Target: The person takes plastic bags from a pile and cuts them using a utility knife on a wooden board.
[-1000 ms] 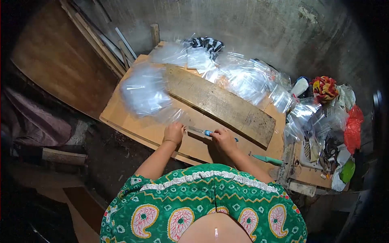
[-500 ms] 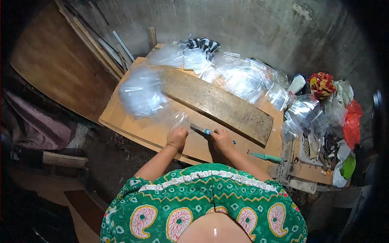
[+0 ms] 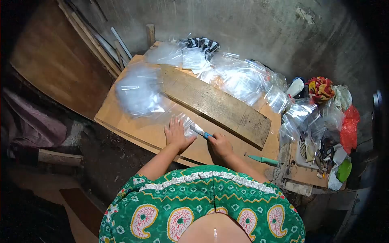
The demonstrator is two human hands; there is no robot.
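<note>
My left hand (image 3: pixel 175 135) lies flat with its fingers stretched out, beside and partly over a small clear plastic piece (image 3: pixel 187 123) on the table (image 3: pixel 133 129). My right hand (image 3: pixel 221 145) is wrapped round the blue handle of a knife (image 3: pixel 200 131). Its pale blade points left and overlaps the right edge of the plastic piece, close to my left fingers. Just beyond both hands, a thick wooden board (image 3: pixel 219 105) lies slanted across the table. A heap of clear plastic pieces (image 3: pixel 139 91) spreads at the board's left end.
A green knife (image 3: pixel 263 160) lies right of my right hand. More clear plastic (image 3: pixel 241 77) is piled behind the board, near a black-and-white cloth (image 3: pixel 204 43). Bags and a red plastic bag (image 3: pixel 349 128) crowd the right side. A concrete wall (image 3: pixel 243 28) stands behind.
My left hand has opened from a closed grip and moved forward to lie flat on the table at the plastic. The knife in my right hand has shifted slightly, its blade now over the plastic.
</note>
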